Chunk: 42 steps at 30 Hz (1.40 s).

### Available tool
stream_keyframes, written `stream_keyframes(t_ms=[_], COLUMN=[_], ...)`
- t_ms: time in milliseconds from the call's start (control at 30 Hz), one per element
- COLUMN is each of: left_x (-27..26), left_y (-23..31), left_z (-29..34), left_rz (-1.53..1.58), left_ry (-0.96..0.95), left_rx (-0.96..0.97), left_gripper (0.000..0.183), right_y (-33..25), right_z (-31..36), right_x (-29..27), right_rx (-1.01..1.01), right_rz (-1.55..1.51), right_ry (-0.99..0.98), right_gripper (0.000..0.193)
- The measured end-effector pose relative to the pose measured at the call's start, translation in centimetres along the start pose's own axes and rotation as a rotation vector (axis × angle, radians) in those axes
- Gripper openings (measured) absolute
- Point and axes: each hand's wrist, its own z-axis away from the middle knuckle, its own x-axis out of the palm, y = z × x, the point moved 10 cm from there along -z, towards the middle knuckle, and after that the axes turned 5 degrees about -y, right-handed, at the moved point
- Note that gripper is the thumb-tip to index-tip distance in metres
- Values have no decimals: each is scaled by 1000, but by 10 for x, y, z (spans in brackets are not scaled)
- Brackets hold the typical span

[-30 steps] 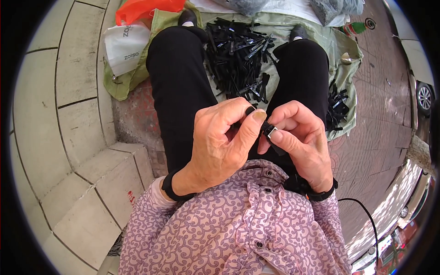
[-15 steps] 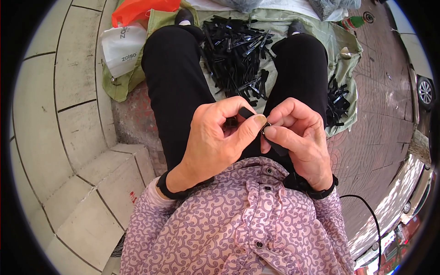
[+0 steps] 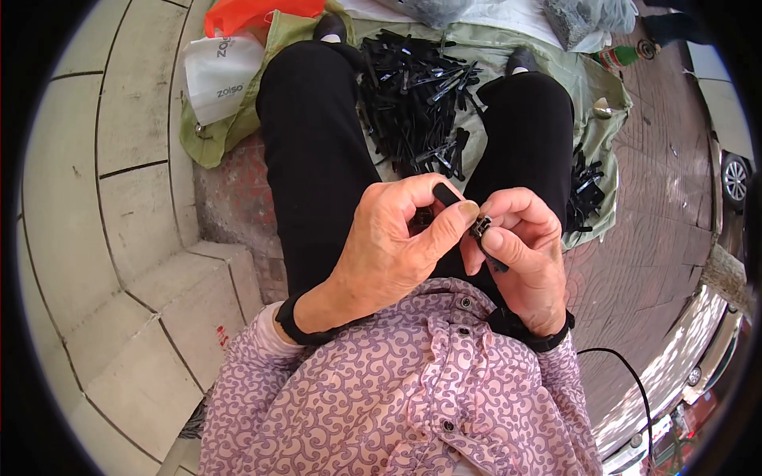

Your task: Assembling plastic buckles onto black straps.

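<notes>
My left hand (image 3: 397, 234) pinches a flat black strip (image 3: 447, 194) between thumb and forefinger, its rounded end sticking up past the fingers. At the left thumb tip is a small dark buckle-like piece (image 3: 480, 228), partly shiny. My right hand (image 3: 528, 250) closes on that piece with thumb and fingers; a dark end shows below the right thumb. Whether strip and piece are joined is hidden by the fingers. Both hands meet above my lap. Beyond them, between my legs, lies a large heap of similar black strips (image 3: 409, 103).
A smaller heap of black pieces (image 3: 586, 194) lies right of my right leg on a green sheet (image 3: 591, 131). A white bag (image 3: 218, 83) and an orange bag (image 3: 258, 12) are at far left, a green bottle (image 3: 623, 55) at far right. Stone steps (image 3: 143, 333) border my left.
Both hands have shifted slightly right in the picture. The right thumb and fingers have parted a little, so more of the dark buckle-like piece shows.
</notes>
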Motion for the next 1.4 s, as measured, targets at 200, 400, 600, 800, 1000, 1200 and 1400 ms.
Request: stream_keyframes(t_ms=[200,400,600,800,1000,1200,1400], left_x=[2,-2,-7,-11,-6,-3,-3], left_y=[-1,-1,4,13,39,37,-2], left_z=[1,1,1,5,11,9,0], left_rz=[21,54,-14,-127,-331,-370,-35], left_ry=[13,44,105,152,184,130,-24], left_rx=[18,-32,51,122,366,415,-16], left_gripper=[19,29,34,34,29,26,21], right_y=[6,2,2,2,3,4,6], right_z=[2,4,5,6,9,11,6], right_x=[-5,-3,-2,-1,-4,-7,-2], right_rx=[24,-12,-21,-5,32,68,39], right_rz=[7,35,47,52,81,122,23], right_ry=[19,32,35,51,102,139,40], right_gripper=[17,16,14,13,13,13,14])
